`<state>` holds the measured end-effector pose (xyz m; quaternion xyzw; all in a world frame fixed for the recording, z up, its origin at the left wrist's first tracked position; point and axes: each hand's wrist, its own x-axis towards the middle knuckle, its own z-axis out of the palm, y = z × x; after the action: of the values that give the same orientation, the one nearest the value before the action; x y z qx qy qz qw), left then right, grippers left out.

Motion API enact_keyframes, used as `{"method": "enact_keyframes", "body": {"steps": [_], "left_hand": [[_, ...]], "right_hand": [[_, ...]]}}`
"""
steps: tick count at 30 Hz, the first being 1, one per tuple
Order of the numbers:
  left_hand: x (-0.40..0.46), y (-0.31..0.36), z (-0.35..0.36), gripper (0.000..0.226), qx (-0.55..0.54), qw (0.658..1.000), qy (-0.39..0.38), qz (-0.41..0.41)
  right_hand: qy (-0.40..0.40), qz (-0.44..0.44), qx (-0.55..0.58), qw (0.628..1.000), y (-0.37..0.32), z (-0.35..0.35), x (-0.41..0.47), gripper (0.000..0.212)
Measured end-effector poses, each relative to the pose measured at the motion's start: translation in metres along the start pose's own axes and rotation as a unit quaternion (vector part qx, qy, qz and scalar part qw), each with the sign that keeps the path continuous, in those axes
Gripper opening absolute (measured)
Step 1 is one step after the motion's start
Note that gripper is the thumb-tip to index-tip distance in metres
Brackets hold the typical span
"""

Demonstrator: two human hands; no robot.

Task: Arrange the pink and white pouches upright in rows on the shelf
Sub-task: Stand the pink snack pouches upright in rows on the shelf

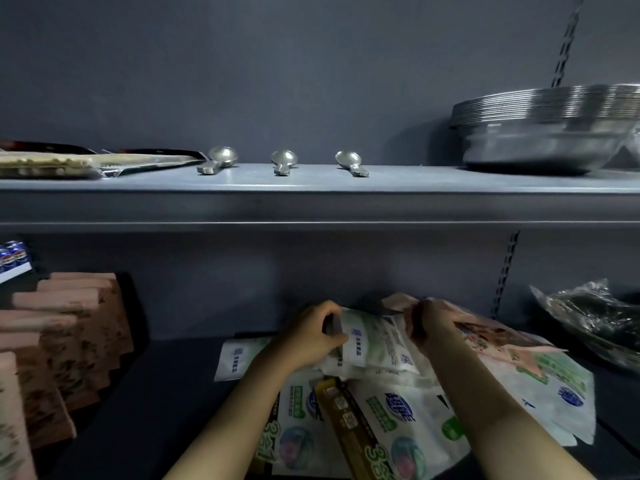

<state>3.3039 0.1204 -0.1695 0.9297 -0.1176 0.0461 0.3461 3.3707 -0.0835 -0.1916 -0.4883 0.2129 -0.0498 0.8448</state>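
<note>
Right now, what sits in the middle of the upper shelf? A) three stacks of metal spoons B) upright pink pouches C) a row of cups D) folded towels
A: three small stacks of metal spoons lie spaced along the upper shelf, between flat packets at left and stacked metal bowls at right.

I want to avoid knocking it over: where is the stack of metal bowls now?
In the head view, the stack of metal bowls stands at the far right of the upper shelf, right of the three spoons.
</note>
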Motion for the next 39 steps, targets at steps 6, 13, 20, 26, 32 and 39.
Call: {"method": "enact_keyframes", "body": {"steps": [6,13,20,26,32,39], "left_hand": [[0.003,0.022,0.008,0.071,0.009,0.997,0.048,0.064],[0.004,0.02,0.0,0.072,-0.027,0.992,0.123,0.031],[-0.012,-0.001,-0.009,0.021,-0.127,0.978,0.16,-0.041],[-0.016,-0.024,-0.012,0.013,-0.564,0.782,0.167,-0.206],[-0.031,-0.032,-0.012,0.012,-0.753,0.639,0.091,-0.127],[-0.043,-0.054,-0.019,0.035,-0.688,0.72,0.014,-0.091]], "right_hand": [[-0.049,-0.103,-0.166,0.98,-0.002,0.036,-0.056,0.03],[-0.112,-0.223,-0.355,0.901,0.022,0.065,-0.101,0.027],[-0.16,-0.329,-0.454,0.813,0.037,0.076,-0.123,0.042],[-0.08,-0.367,-0.432,0.82,0.059,0.073,-0.106,0.03],[-0.221,-0.025,-0.124,0.967,0.073,0.071,-0.098,0.064],[-0.438,0.01,-0.056,0.897,0.063,0.08,-0.096,0.041]]}}
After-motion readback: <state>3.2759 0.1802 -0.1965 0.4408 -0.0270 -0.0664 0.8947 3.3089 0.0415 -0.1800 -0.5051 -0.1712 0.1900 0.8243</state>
